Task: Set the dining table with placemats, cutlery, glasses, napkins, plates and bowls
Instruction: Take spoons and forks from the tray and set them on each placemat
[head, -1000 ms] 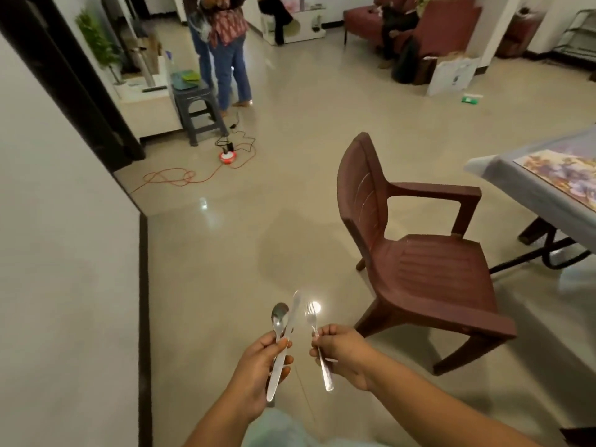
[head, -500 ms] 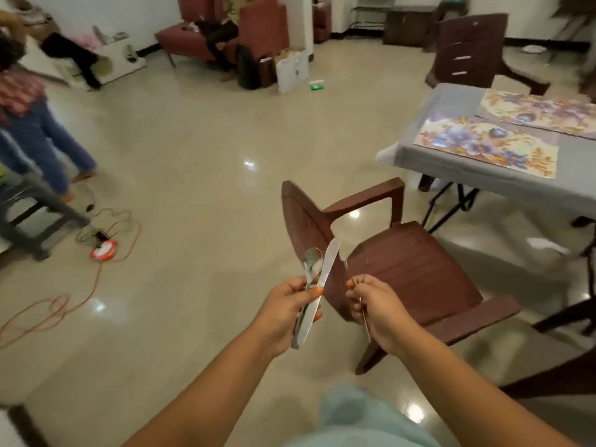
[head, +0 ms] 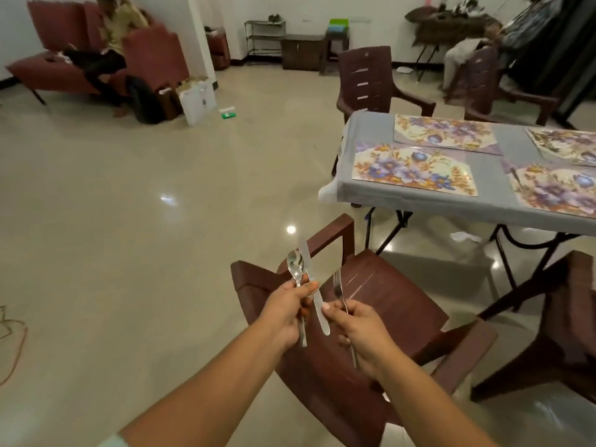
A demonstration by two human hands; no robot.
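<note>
My left hand (head: 288, 309) grips a steel spoon (head: 295, 267) and a table knife (head: 314, 287) together, both pointing up. My right hand (head: 356, 327) holds a fork (head: 338, 285) upright beside them. Both hands hover over a brown plastic chair (head: 380, 304). The dining table (head: 483, 201), draped in grey cloth, stands ahead to the right. Several floral placemats lie on it, the nearest (head: 412, 171) at its left end, another (head: 445, 132) behind it. No plates, glasses or napkins are in view.
A second brown chair (head: 561, 330) sits at the right, and two more (head: 371, 82) stand behind the table. A person sits on a red sofa (head: 96, 53) far left; another person sits at far right. Bare tiled floor (head: 129, 221) spreads to the left.
My view has swung right: the table and its placemats now fill the right side, and the chair lies directly under my hands. Both hands still hold the same cutlery.
</note>
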